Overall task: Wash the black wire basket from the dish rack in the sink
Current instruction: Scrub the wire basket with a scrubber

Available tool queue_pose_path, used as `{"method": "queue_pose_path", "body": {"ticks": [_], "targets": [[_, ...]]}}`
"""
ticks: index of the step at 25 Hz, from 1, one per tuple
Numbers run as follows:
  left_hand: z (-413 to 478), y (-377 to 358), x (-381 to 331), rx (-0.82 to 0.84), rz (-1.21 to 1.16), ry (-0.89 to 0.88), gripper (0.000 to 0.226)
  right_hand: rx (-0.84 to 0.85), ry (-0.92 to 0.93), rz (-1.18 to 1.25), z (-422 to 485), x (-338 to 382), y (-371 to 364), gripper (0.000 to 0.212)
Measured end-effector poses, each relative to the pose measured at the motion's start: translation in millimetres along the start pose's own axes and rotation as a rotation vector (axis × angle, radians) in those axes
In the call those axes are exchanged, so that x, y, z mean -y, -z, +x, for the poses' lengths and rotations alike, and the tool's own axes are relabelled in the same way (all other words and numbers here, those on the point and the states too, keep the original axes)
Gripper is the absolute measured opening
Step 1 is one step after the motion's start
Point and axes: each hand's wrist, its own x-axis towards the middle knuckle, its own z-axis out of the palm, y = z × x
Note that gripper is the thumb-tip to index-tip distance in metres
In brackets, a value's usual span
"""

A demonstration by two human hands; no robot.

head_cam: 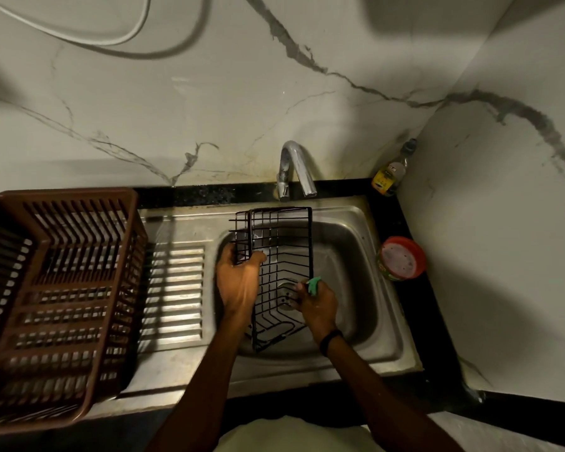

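A brown dish rack [56,288] is sitting on the left draining board of the sink [395,347]. The left hand [238,278] is gripping the left side of the black wire basket [282,243], which is standing on end in the bowl. The right hand [318,306] is pinching a green scrubber [314,284] at the basket's right edge. A red-rimmed tub [402,259] is sitting beside the sink's right rim, against the marble wall.

The wire basket [279,275] sits over the sink [356,288], dish rack [56,298] left, faucet [296,169] behind.
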Motion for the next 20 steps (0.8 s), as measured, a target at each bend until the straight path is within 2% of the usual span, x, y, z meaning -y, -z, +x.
{"method": "queue_pose_path", "body": {"ticks": [2, 4, 6, 8, 10, 11, 12, 13, 15, 16, 17, 18, 20], "targets": [[4.5, 4.2, -2.2, 0.096, 0.262, -0.108, 0.095, -0.029, -0.033, 0.037, -3.4, 1.3, -7.0, 0.012], [5.2, 9.0, 4.6, 0.095, 0.463, -0.190, 0.120, -0.060, -0.092, 0.231, -11.3, 8.1, -15.6, 0.009], [1.7, 12.6, 25.2, 0.113, 0.372, -0.232, 0.124, -0.103, -0.142, 0.309, -12.6, 18.9, -21.3, 0.011], [-2.1, 14.8, 50.7, 0.078, 0.295, -0.073, 0.120, -0.135, -0.143, 0.311, -10.2, 26.1, -27.4, 0.011], [-7.1, 14.4, 62.9, 0.140, 0.272, 0.232, 0.093, -0.162, -0.113, 0.243, -8.9, 30.5, -33.1, 0.012], [-12.4, 12.3, 62.6, 0.206, 0.215, 0.353, 0.076, -0.176, -0.099, 0.174, -9.7, 29.2, -35.7, 0.014], [-14.9, 8.7, 65.9, 0.230, 0.141, 0.438, 0.068, -0.171, -0.080, 0.116, -12.2, 27.4, -39.0, 0.017], [-13.1, 4.0, 76.3, 0.182, 0.115, 0.475, 0.078, -0.154, -0.057, 0.085, -14.8, 24.9, -42.2, 0.019], [-12.3, 0.9, 85.4, 0.048, 0.134, 0.565, 0.115, -0.128, -0.058, 0.126, -19.3, 24.0, -45.1, 0.017], [-14.5, -1.1, 85.0, -0.003, 0.085, 0.656, 0.117, -0.122, -0.070, 0.179, -20.6, 25.4, -44.6, 0.013], [-19.8, -1.7, 80.6, 0.026, -0.032, 0.778, 0.103, -0.110, -0.079, 0.230, -22.7, 28.2, -44.2, 0.008], [-26.7, -2.5, 70.7, 0.097, -0.213, 0.879, 0.077, -0.093, -0.081, 0.265, -25.5, 31.8, -44.5, 0.004], [-27.5, -3.6, 68.0, 0.169, -0.490, 0.972, 0.045, -0.051, -0.075, 0.298, -32.4, 34.8, -47.3, 0.002]]}}
